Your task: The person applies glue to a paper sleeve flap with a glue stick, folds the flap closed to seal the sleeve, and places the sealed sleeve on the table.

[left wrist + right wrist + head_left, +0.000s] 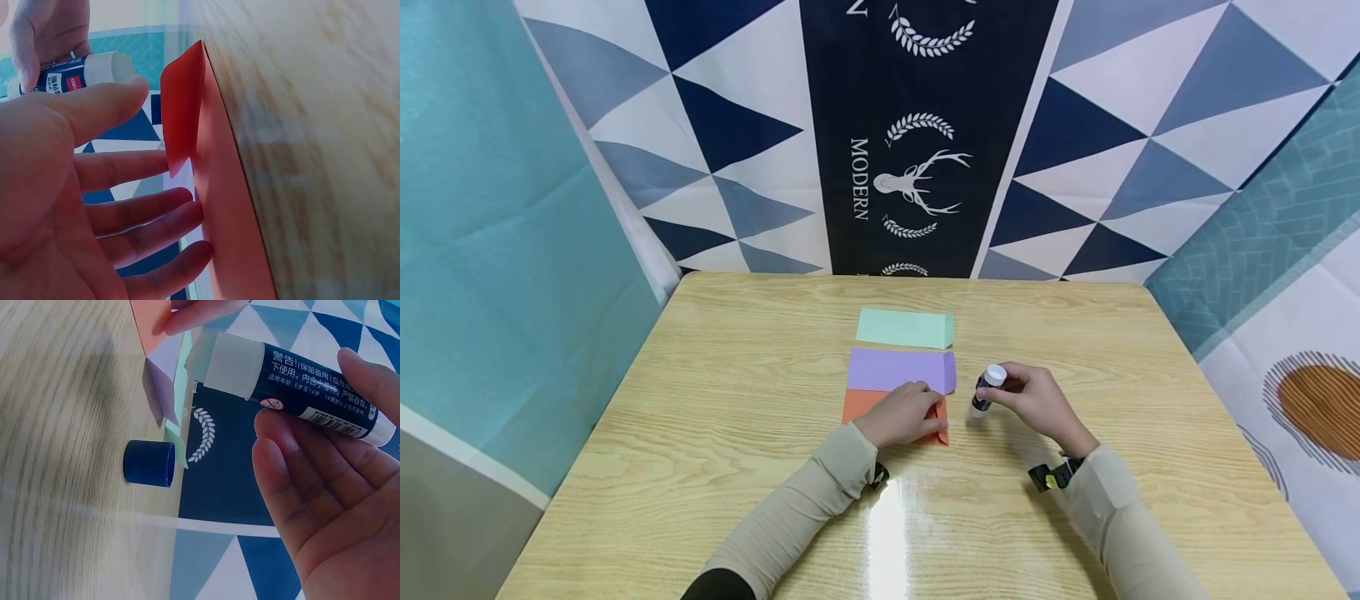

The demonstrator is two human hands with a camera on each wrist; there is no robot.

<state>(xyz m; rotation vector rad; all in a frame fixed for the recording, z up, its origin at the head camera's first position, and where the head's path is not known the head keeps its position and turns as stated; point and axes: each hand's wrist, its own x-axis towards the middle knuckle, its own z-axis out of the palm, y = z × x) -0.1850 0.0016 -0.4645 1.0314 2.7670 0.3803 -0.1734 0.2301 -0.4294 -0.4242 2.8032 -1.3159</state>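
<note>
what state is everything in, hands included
Glue stick: uncapped, tilted
Blue cap: off the glue stick, on the table
Orange envelope: flap open, raised
Purple envelope: flap open
Green envelope: flap open
Left hand: touching the orange envelope
Right hand: gripping the glue stick

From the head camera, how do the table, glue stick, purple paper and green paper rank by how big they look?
Largest to smallest:
1. Table
2. Purple paper and green paper: too alike to rank, since the purple one lies nearer the camera
3. Glue stick
</note>
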